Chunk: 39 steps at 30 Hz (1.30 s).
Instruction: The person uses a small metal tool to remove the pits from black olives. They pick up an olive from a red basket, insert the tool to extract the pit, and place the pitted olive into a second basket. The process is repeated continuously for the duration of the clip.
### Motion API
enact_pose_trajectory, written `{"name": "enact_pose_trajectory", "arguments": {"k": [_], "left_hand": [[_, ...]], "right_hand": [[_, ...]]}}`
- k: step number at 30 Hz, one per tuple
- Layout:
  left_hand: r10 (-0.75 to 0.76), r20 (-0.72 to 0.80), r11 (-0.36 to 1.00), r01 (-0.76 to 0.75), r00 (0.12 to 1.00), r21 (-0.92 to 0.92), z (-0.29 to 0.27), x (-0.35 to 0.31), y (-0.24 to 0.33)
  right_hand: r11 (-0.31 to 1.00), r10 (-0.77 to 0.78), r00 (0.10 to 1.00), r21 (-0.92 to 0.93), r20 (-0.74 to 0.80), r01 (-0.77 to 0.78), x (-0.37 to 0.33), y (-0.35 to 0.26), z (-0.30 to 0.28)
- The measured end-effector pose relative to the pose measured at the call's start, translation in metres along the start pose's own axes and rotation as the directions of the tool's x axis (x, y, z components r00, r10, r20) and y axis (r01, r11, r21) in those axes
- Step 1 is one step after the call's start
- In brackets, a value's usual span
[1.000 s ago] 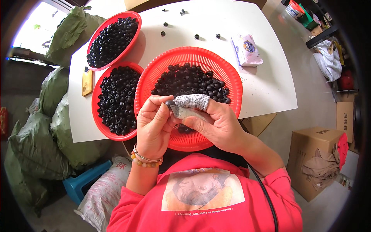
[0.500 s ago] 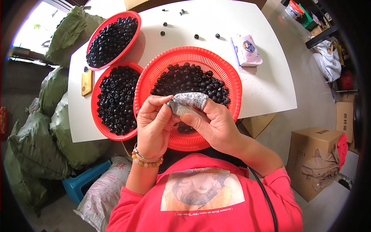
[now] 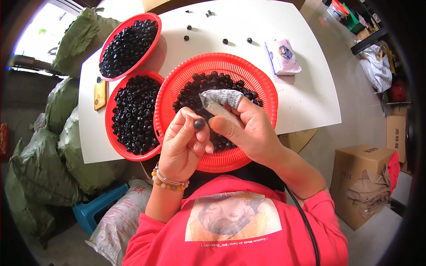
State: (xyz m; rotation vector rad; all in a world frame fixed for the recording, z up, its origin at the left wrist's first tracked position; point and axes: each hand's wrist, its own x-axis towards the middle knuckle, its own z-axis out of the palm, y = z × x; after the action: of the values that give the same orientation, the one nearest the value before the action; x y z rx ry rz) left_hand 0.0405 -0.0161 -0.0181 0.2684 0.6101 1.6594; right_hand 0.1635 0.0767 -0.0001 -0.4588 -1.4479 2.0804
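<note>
Between the thumb and forefinger of my left hand (image 3: 179, 144) is a small round black plastic part (image 3: 199, 124), its smooth side showing. My right hand (image 3: 259, 137) is closed on a pale, flat, blade-like tool (image 3: 223, 113), whose exact kind I cannot make out. A grey speckled knit finger sleeve (image 3: 222, 95) covers its forefinger, above the tool. The tool and the black part are apart. Both hands are over a large red slotted basket (image 3: 269, 91), which holds many similar black parts (image 3: 208, 82).
Two red basins (image 3: 158, 37) heaped with black parts stand left of the basket. Several loose parts (image 3: 225, 41), a tissue pack (image 3: 284, 57) and a yellow phone-like object (image 3: 100, 95) lie on the white table (image 3: 310, 93). Green sacks (image 3: 40, 164), a blue stool (image 3: 88, 213) and cartons (image 3: 355, 177) surround it.
My hands have moved apart. The black part, earlier against the tool, is now clear of it in my left fingers. My right hand has risen slightly with the tool.
</note>
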Motion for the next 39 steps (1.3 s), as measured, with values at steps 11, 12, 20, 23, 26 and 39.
{"name": "enact_pose_trajectory", "arguments": {"k": [11, 12, 20, 23, 26, 39], "left_hand": [[0.025, 0.004, 0.998, -0.026, 1.000, 0.057, 0.004, -0.002, 0.006], [0.040, 0.013, 0.997, -0.041, 0.999, 0.067, -0.002, -0.002, 0.008], [0.044, 0.004, 0.996, -0.044, 0.999, 0.072, -0.005, -0.005, 0.017], [0.010, -0.100, 0.999, -0.014, 0.995, -0.043, -0.002, -0.008, 0.015], [0.015, -0.096, 0.998, -0.021, 0.995, -0.065, -0.004, -0.006, 0.014], [-0.001, -0.077, 0.997, -0.004, 0.997, -0.071, -0.003, -0.007, 0.014]], "right_hand": [[0.990, -0.066, 0.991, -0.134, -0.113, 0.051, 0.010, 0.017, -0.007], [0.989, -0.067, 0.991, -0.136, -0.112, 0.051, 0.009, 0.018, -0.008], [0.958, -0.075, 0.997, -0.277, -0.001, 0.072, 0.004, 0.012, 0.001], [0.989, -0.031, 0.991, -0.137, 0.128, 0.049, 0.000, 0.002, 0.007], [0.978, -0.067, 0.987, -0.187, 0.148, 0.094, -0.003, 0.004, 0.007], [0.946, -0.072, 0.988, -0.305, 0.139, 0.112, -0.004, 0.006, 0.004]]}}
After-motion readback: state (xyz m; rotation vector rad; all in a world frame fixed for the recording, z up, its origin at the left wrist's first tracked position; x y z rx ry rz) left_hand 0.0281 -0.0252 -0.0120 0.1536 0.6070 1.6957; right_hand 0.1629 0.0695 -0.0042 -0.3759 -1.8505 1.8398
